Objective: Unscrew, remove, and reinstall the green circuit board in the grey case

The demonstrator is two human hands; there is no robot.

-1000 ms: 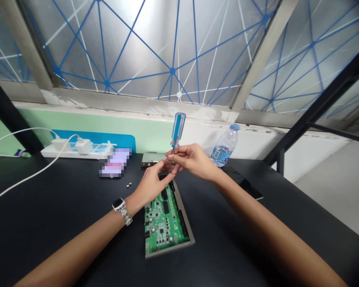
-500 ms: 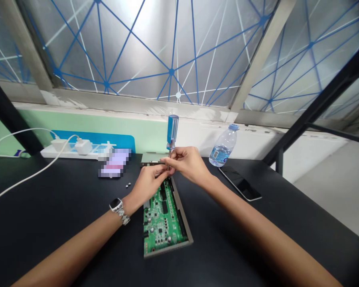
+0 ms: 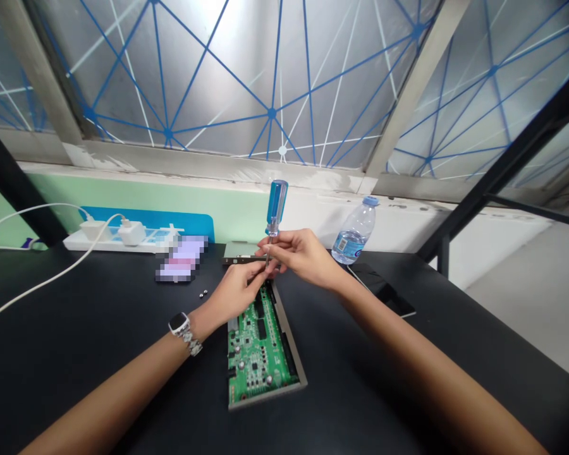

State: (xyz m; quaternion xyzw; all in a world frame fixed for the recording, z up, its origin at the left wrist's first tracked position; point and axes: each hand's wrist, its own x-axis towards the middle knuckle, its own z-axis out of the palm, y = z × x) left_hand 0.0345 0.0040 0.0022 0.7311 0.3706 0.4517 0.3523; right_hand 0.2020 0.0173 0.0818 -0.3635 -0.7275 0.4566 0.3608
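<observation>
One screwdriver is being held handle-up, long axis leaning slightly right, at the far end of the circuit board, toward the back edge of the desk. Its shaft is being pinched by the right hand; its tip is being hidden by the left hand, whose grip cannot be told. The handle is being tipped further right than before.

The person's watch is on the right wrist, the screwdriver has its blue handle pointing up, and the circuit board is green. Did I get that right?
Almost! The watch is on the left wrist, not the right one; the head view shows it. The screwdriver does have its blue handle pointing up, and the circuit board is green.
</observation>
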